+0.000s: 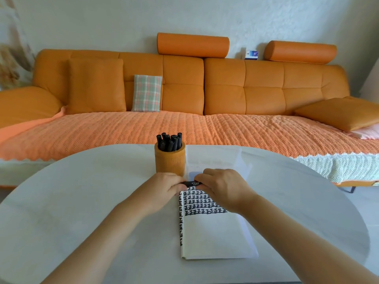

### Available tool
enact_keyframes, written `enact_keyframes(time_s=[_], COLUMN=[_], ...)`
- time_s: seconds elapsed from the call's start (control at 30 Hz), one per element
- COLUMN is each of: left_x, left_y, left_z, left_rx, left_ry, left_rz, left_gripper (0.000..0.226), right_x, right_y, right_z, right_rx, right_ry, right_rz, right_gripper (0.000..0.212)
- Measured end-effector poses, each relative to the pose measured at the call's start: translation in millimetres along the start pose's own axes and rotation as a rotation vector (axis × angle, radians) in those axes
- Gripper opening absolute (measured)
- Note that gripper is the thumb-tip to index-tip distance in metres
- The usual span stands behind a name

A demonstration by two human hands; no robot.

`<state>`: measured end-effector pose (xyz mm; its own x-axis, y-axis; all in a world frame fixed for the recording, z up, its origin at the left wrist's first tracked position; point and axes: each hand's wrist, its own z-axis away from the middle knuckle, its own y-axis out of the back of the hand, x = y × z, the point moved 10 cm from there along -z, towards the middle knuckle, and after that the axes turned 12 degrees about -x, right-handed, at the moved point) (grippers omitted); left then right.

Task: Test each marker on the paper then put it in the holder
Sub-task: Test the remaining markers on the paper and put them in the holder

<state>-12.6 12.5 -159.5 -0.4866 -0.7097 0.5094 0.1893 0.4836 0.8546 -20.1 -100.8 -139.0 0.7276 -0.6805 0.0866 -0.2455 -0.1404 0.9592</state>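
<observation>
A black marker (191, 183) lies level between my two hands, just above the paper. My left hand (164, 190) grips its left end and my right hand (222, 188) grips its right end, so only the middle of the barrel shows. The paper (213, 236) is a white pad with rows of black marks across its top and down its left edge. Just behind my left hand stands the orange cylindrical holder (170, 160), with several black markers (169, 141) upright in it.
The grey oval table (82, 201) carries everything. More white sheets (217, 158) lie behind my right hand, right of the holder. Beyond the table's far edge runs an orange sofa (184, 124) with cushions.
</observation>
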Motion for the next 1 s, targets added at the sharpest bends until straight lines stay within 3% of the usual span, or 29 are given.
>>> enact_keyframes(time_s=[0.07,0.17,0.33,0.53,0.83,0.93,1.0], left_x=[3.1,-13.5,-65.9,-62.8,-56.9,-28.7,-0.7], left_y=[3.5,16.0,12.0,-9.8,-13.5,-9.7,-16.1], left_z=[0.8,4.2,17.9,16.0,8.6,7.5,4.6], left_rx=[0.046,0.126,0.086,0.082,0.152,0.196,0.175], left_ry=[-0.061,-0.053,0.143,0.189,0.169,0.069,-0.037], left_rz=[-0.122,-0.237,-0.094,-0.130,-0.207,-0.216,-0.207], left_gripper=[0.010,0.017,0.022,0.015,0.023,0.030,0.036], right_x=[10.8,34.9,59.8,61.0,67.5,75.8,79.4], right_y=[-19.1,-32.4,-21.8,-32.9,-36.0,-40.0,-36.9], right_z=[-2.1,6.8,28.1,40.3,59.2,68.8,74.4], right_rx=[-0.175,-0.296,-0.249,-0.214,-0.146,-0.133,-0.109], right_ry=[-0.130,-0.300,-0.327,-0.370,-0.393,-0.438,-0.454], right_rz=[-0.195,-0.407,-0.462,-0.593,-0.835,-0.948,-0.896], right_gripper=[0.035,0.035,0.026,0.026,0.038,0.056,0.063])
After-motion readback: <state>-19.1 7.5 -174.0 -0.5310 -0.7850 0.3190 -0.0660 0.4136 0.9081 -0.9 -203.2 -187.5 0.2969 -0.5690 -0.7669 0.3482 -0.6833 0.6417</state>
